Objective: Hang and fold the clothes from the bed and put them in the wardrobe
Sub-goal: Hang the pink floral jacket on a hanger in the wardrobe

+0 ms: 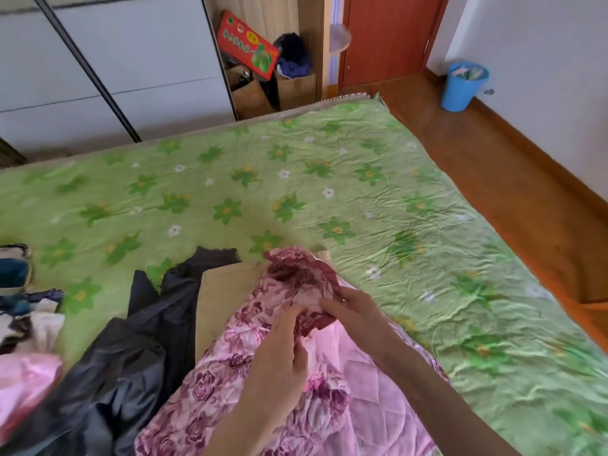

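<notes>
A pink quilted garment with a maroon rose print [230,383] lies bunched on the near part of the bed [329,179]. My left hand [279,353] and my right hand [352,311] both grip its bunched upper part, fingers curled into the cloth. Left of it lies a dark grey garment [144,350], with a tan garment [223,291] partly under both. A pile of more clothes [23,311] sits at the bed's left edge. The white sliding-door wardrobe [98,67] stands beyond the far side of the bed.
Beside the wardrobe a nook holds a red box [246,44], cardboard boxes [296,90] and dark blue cloth. A red-brown door [388,37] is at the back. A blue bin [462,85] stands on the wooden floor [513,179] right of the bed.
</notes>
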Demonstrator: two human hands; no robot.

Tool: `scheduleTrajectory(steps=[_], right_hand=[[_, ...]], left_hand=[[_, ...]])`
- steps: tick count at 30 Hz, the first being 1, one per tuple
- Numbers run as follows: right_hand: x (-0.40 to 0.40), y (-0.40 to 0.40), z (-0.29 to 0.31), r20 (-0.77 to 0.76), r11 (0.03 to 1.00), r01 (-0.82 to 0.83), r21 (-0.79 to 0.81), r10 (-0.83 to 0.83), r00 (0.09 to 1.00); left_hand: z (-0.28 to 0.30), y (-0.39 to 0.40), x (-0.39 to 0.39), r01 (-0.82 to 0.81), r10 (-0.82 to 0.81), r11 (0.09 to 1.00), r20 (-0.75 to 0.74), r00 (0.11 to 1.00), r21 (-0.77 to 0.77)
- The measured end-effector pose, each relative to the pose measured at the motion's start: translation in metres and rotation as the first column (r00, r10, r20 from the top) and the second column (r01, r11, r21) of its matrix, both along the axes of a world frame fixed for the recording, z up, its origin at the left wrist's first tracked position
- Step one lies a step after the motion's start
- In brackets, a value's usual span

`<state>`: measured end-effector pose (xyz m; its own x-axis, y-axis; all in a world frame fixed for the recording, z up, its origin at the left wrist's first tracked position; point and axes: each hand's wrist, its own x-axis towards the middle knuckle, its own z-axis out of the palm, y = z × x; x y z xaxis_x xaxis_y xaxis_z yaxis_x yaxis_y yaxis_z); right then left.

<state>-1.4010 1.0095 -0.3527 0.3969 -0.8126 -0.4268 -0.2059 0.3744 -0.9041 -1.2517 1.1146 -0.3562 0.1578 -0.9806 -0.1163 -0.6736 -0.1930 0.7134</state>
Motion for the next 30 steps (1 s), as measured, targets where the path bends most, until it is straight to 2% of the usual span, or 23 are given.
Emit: scheduleTrajectory(steps=[3,5,10,12,15,16,19,20,22,24,27,30], right_hand=[[0.007,0.03,0.033,0.041,0.998,-0.058,-0.019,0.059,0.997],[0.011,0.049,0.052,0.008,0.988,-0.139,-0.073,0.14,0.99],[0.026,0.081,0.081,-0.245,0.91,-0.329,-0.253,0.269,0.931],[0.035,0.088,0.089,-0.36,0.785,-0.462,-0.412,0.326,0.874],[0.058,0.101,0.114,-0.445,0.424,-0.638,-0.643,0.471,0.762],[0.067,0.106,0.126,-0.454,0.33,-0.666,-0.669,0.528,0.718],[0.089,0.118,0.15,-0.514,0.211,-0.774,-0.597,0.641,0.57],[0.091,0.119,0.157,-0.555,0.186,-0.799,-0.571,0.63,0.543],[0.092,0.118,0.163,-0.585,0.173,-0.783,-0.598,0.574,0.574],[0.091,0.117,0.166,-0.581,0.209,-0.786,-0.581,0.57,0.581],[0.091,0.128,0.165,-0.606,0.185,-0.806,-0.562,0.572,0.553],[0.089,0.141,0.16,-0.598,0.226,-0.82,-0.526,0.588,0.545]], left_hand=[[0.032,0.024,0.012,-0.092,0.091,0.996,-0.066,0.994,-0.013],[0.051,0.039,0.022,-0.151,0.152,0.988,-0.136,0.979,0.021],[0.117,0.091,0.045,-0.3,0.299,0.953,-0.234,0.925,0.035],[0.137,0.118,0.054,-0.342,0.336,0.94,-0.228,0.914,0.015],[0.167,0.152,0.065,-0.374,0.363,0.927,-0.206,0.909,-0.017],[0.178,0.161,0.067,-0.372,0.359,0.927,-0.179,0.916,-0.044],[0.213,0.179,0.075,-0.354,0.343,0.929,-0.108,0.933,-0.104],[0.224,0.185,0.08,-0.36,0.35,0.926,-0.096,0.932,-0.115],[0.244,0.195,0.088,-0.415,0.403,0.904,-0.121,0.907,-0.102],[0.259,0.2,0.093,-0.496,0.474,0.867,-0.224,0.852,-0.053],[0.279,0.205,0.095,-0.546,0.501,0.838,-0.383,0.776,-0.01],[0.293,0.213,0.1,-0.574,0.512,0.818,-0.427,0.746,-0.022]])
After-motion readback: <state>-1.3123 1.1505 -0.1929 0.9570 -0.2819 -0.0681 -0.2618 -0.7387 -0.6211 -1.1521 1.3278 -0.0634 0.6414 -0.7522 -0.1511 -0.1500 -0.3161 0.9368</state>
